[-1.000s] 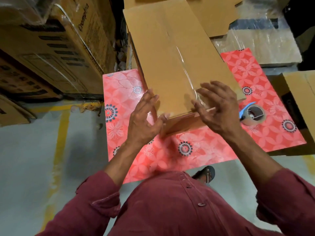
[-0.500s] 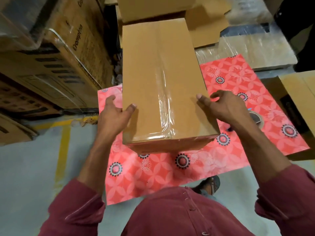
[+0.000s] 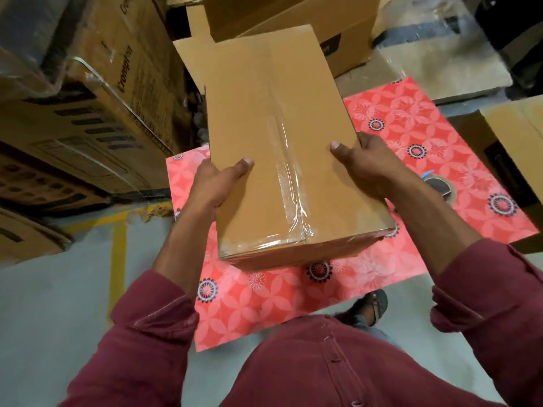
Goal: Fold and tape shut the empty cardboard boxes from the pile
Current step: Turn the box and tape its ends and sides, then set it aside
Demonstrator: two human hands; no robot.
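Observation:
A plain brown cardboard box (image 3: pixel 264 118) lies over a red flowered table (image 3: pixel 293 298), its top seam covered by clear tape (image 3: pixel 289 183) that runs down to the near edge. My left hand (image 3: pixel 217 186) grips the box's left side, thumb on the top face. On the opposite side my right hand (image 3: pixel 367 163) holds it the same way, thumb on top and fingers hidden down the side. A tape roll with a blue dispenser (image 3: pixel 437 186) sits on the table just right of my right wrist, partly hidden.
Large printed cartons (image 3: pixel 88 98) wrapped in film stand at the left. More brown boxes (image 3: pixel 293 13) and flat cardboard (image 3: pixel 440 63) lie behind the table. Another open box (image 3: pixel 517 142) is at the right edge. Grey floor with a yellow line (image 3: pixel 117 254) is below left.
The box has been laid flat with its taped face up and pulled nearer. Both hands moved from the near end to grip its left and right sides.

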